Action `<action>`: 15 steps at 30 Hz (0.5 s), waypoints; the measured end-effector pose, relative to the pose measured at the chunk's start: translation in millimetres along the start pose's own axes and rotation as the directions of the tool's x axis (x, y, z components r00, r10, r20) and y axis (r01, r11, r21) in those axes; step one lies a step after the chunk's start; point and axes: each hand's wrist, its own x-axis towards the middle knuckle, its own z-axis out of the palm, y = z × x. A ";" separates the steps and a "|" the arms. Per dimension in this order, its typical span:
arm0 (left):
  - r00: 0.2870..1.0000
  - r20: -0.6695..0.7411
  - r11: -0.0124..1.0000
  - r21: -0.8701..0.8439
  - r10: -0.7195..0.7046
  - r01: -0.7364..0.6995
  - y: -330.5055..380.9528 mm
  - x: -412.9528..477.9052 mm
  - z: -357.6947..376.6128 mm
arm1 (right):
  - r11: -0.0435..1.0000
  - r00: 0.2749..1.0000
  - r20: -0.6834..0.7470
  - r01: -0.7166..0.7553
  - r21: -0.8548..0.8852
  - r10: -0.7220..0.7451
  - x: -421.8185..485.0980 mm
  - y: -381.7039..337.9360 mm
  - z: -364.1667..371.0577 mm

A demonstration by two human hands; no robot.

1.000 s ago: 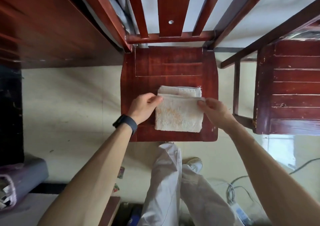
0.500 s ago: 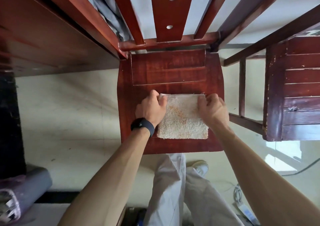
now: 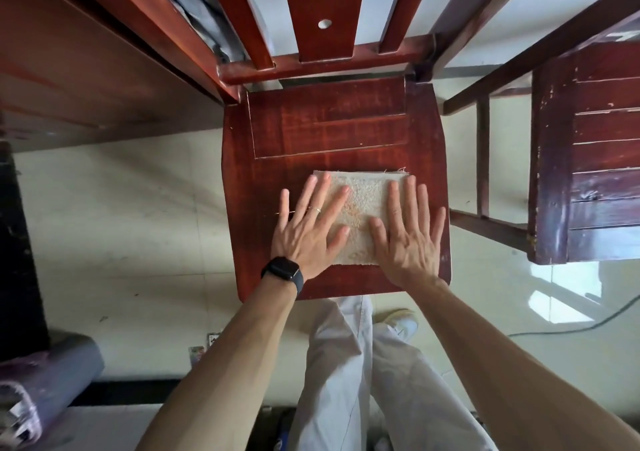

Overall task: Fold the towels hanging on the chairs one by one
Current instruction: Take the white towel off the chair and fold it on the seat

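Observation:
A small cream towel (image 3: pixel 363 204), folded into a compact rectangle, lies on the front half of the red-brown wooden chair seat (image 3: pixel 329 128). My left hand (image 3: pixel 308 229), with a ring and a black wrist watch, rests flat on the towel's left side, fingers spread. My right hand (image 3: pixel 408 232) lies flat on its right side, fingers spread too. Both palms press down on the cloth and neither hand grips it. The towel's left and right edges are hidden under my hands.
The chair's slatted backrest (image 3: pixel 318 17) rises at the top. A second dark wooden chair (image 3: pixel 588 152) stands at the right, close by. Grey cloth (image 3: pixel 194 10) hangs behind the backrest at upper left. My legs in pale trousers (image 3: pixel 349 381) stand before the seat. A cable (image 3: pixel 568 326) runs on the floor.
The last fold was brought over and closed. My hands let go of the towel's corners, opened, and now lie flat on top of it.

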 end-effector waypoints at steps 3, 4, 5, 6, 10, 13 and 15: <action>0.980 -0.021 0.979 -0.062 -0.198 0.196 17.2 -4.9 -9.2 | 0.979 0.984 -0.105 -0.122 0.162 0.140 -10.6 -14.7 -8.5; 0.955 -0.036 0.949 -0.130 -0.295 0.288 25.5 -6.3 -15.3 | 0.955 0.974 -0.122 -0.154 0.252 0.189 -11.9 -19.4 -15.8; 0.911 -0.051 0.894 -0.226 -0.408 0.388 32.8 -7.8 -23.2 | 0.909 0.961 -0.099 -0.205 0.364 0.257 -11.1 -21.6 -21.8; 0.848 -0.033 0.801 -0.350 -0.528 0.486 36.7 -7.7 -28.5 | 0.835 0.941 -0.039 -0.278 0.475 0.335 -8.5 -22.9 -28.3; 0.569 0.395 0.289 -0.574 -0.721 0.766 31.2 0.7 -39.2 | 0.536 0.793 0.318 -0.593 0.601 0.520 11.7 -21.5 -50.5; 0.573 0.510 0.210 -0.601 -0.642 0.771 17.8 8.5 -51.9 | 0.493 0.765 0.430 -0.640 0.589 0.480 24.8 -13.0 -61.4; 0.623 0.551 0.180 -0.652 -0.555 0.737 10.3 13.2 -59.7 | 0.480 0.779 0.454 -0.625 0.615 0.432 25.7 -4.9 -67.3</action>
